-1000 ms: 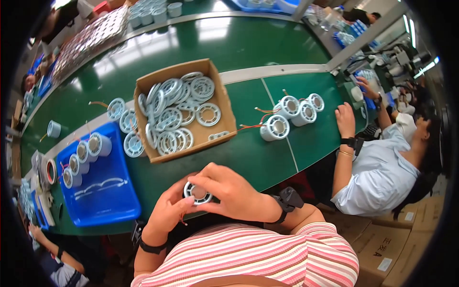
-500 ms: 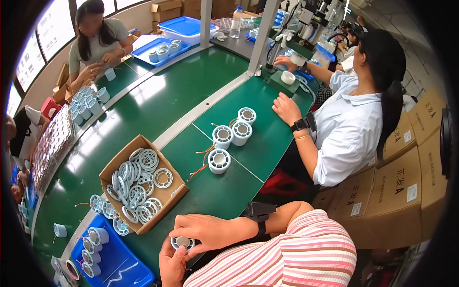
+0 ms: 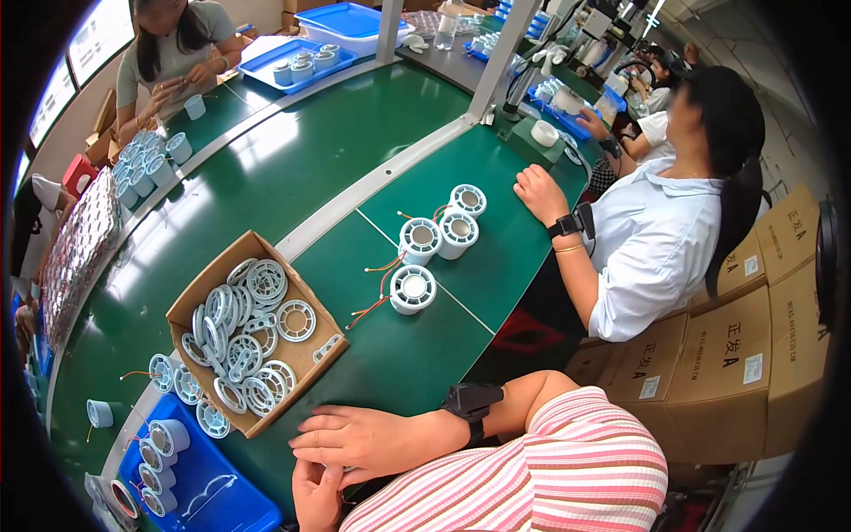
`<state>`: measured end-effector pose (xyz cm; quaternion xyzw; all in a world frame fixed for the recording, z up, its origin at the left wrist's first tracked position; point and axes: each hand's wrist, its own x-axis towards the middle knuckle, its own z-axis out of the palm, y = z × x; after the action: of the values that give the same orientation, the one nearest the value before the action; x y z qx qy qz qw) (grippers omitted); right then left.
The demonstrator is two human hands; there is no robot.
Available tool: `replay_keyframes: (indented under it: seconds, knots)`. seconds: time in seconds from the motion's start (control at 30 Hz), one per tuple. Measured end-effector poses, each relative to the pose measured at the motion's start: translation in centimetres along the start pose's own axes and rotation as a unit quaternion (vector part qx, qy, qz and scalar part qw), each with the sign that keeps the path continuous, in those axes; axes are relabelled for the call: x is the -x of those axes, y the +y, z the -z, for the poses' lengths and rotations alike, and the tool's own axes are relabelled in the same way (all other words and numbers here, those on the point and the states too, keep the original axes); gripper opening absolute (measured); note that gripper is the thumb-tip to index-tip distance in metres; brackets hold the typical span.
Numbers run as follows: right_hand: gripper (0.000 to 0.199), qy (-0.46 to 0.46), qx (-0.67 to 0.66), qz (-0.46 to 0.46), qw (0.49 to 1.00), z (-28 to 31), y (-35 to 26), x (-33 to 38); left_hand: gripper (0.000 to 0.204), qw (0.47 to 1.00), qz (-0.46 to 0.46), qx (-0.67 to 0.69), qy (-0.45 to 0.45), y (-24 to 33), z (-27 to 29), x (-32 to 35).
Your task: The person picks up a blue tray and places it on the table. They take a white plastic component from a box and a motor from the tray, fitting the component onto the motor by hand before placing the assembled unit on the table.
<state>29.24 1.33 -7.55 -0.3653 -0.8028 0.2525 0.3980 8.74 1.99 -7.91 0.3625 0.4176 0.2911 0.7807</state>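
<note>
My right hand (image 3: pixel 377 439) lies palm down across the top of my left hand (image 3: pixel 317 496), its fingers pressed together. Between them is a white round motor housing, now almost wholly covered by my right hand. The fingers of my left hand are curled beneath, thumb up. Just beyond my hands stands a cardboard box (image 3: pixel 310 377) of loose pale slotted ring covers (image 3: pixel 296 320). Several white round motors (image 3: pixel 413 289) with thin coloured wires stand on the green table to the far right of the box.
A blue tray (image 3: pixel 235 496) at lower left holds a row of motors (image 3: pixel 168 437). Wired motors (image 3: pixel 213 418) sit between tray and box. At right, a co-worker's hand (image 3: pixel 542 197) rests on the green table (image 3: pixel 355 186). Stacked cartons (image 3: pixel 709 355) stand behind; another person works across the table.
My right hand has turned flatter over the motor housing, hiding the round face that showed before. The co-worker's farther hand has shifted right, away from the machine. The whole view has moved slightly.
</note>
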Motion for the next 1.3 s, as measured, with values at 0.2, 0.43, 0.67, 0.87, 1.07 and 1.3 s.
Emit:
replay_keyframes:
  seconds: [0.2, 0.43, 0.67, 0.87, 1.07, 1.3]
  knots:
    - [0.053, 0.025, 0.002, 0.012, 1.000, -0.9, 1.1, -0.1, 0.044, 0.999, 0.021, 0.009, -0.043, -1.0, 2.6, -0.6]
    - [0.054, 0.040, -0.001, 0.009, 0.999, -1.1, 1.1, 0.1, 0.046, 0.999, 0.013, 0.035, -0.023, 0.1, 0.0, -0.6]
    - [0.061, 0.036, -0.003, 0.004, 0.999, -0.4, 0.5, 0.2, 0.047, 0.998, 0.022, 0.053, -0.036, 0.5, 0.4, -0.4]
    - [0.067, 0.018, -0.062, -0.013, 0.998, 0.0, 0.4, -0.1, 0.048, 0.999, 0.029, 0.030, -0.030, 0.5, 0.4, -0.3]
    - [0.061, 0.033, -0.051, 0.005, 0.998, 0.1, 0.3, 0.2, 0.051, 0.997, 0.035, 0.038, -0.051, 1.1, -0.8, -0.2]
    - [0.043, 0.071, 0.050, -0.025, 0.996, 1.0, -0.4, 1.3, 0.051, 0.997, 0.012, 0.059, -0.052, 1.7, -1.9, 0.3]
